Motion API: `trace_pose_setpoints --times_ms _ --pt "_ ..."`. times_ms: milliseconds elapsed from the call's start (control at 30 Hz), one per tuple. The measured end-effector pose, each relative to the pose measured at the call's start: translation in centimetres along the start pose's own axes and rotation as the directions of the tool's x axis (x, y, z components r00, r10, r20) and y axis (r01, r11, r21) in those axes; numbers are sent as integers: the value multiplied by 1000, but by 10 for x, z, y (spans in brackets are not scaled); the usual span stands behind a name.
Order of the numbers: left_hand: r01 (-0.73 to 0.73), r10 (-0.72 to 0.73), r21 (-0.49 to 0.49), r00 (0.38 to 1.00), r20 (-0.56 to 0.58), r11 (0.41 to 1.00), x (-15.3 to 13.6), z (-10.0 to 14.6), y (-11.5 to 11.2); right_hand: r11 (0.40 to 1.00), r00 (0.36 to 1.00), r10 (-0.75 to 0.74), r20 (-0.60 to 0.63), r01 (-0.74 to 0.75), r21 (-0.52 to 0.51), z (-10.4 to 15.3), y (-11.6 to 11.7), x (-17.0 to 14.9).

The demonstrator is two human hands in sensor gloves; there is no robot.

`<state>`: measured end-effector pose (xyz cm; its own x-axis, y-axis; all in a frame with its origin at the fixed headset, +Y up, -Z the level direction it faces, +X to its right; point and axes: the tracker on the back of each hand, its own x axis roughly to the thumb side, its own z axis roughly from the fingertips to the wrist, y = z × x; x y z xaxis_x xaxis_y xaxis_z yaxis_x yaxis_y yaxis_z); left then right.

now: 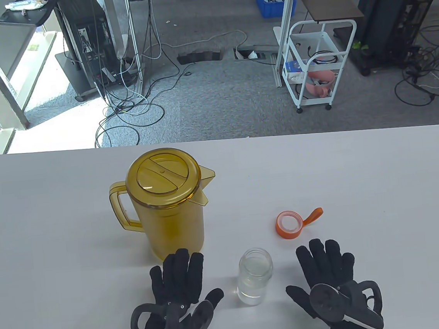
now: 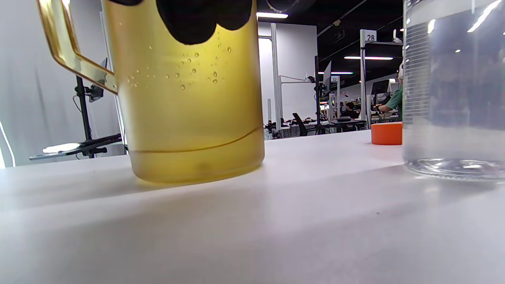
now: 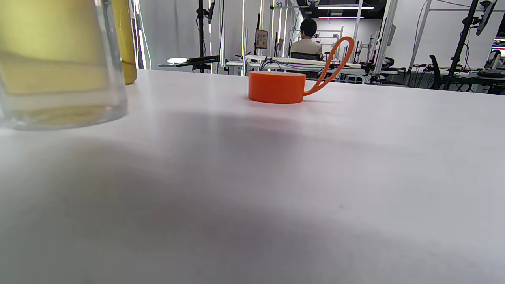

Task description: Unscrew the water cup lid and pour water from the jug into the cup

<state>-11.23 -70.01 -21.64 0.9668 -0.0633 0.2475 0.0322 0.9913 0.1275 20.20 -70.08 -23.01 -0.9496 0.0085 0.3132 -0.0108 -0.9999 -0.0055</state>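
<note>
Both hands, left hand (image 1: 179, 288) and right hand (image 1: 331, 278), lie flat with fingers spread, holding nothing; jug (image 1: 169, 204) likely heavy, rigid, best gripped by its left-side handle (image 1: 121, 210).

Beyond the black left-glove fingertips (image 1: 182, 263) stands the translucent amber jug (image 1: 167, 208); beyond the black right-glove fingertips (image 1: 323, 253), the orange lid (image 1: 289, 225).

Uncapped cup (image 1: 255, 281), lid (image 1: 289, 224), amber jug (image 1: 167, 200)
</note>
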Motion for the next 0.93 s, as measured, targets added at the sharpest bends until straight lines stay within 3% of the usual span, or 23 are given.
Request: trace_pose_setpoints --times_ms 100,233,433,933 --pt "3 -3 -52 1000 7 999 1 -2 -4 999 1000 -5 3 5 45 -1 4 -1" --pt "-9 11 -72 1000 17 997 4 -3 -7 1000 1000 2 23 -2 6 -2 7 -1" --pt "-2 3 -94 1000 14 996 2 -5 -11 999 1000 10 22 -10 30 -2 7 0" --pt "-11 12 -94 1000 9 996 1 -5 -11 998 999 -41 20 40 51 -3 9 -2"
